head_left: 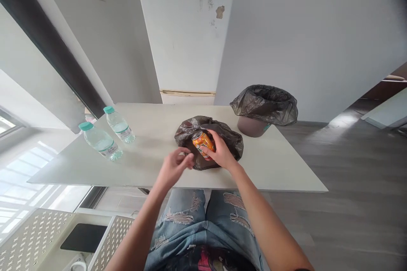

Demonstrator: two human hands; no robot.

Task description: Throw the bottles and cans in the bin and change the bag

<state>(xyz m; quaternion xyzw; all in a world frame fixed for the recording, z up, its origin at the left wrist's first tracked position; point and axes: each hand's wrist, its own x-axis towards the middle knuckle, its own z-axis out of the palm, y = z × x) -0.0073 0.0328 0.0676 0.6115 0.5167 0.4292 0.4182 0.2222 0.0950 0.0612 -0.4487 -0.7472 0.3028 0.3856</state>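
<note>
My right hand [221,152] is wrapped round an orange drink can [200,142], which is tilted with its silver top toward the upper left. The can is over the middle of a black plastic bag [233,137] spread out on the white table [149,123]. Something brownish shows at the bag's near side, but I cannot tell what it is. Close to the bag's near left edge, my left hand [174,167] has its fingers loosely curled and apart, with nothing seen in them.
Two clear bottles with teal caps, one nearer [101,142] and one farther [119,125], stand at the table's left. A brown bin [252,127] lined with a black bag [270,106] is at the back right. Behind the table stands a white fridge [187,42]; a perforated rack [34,237] is lower left.
</note>
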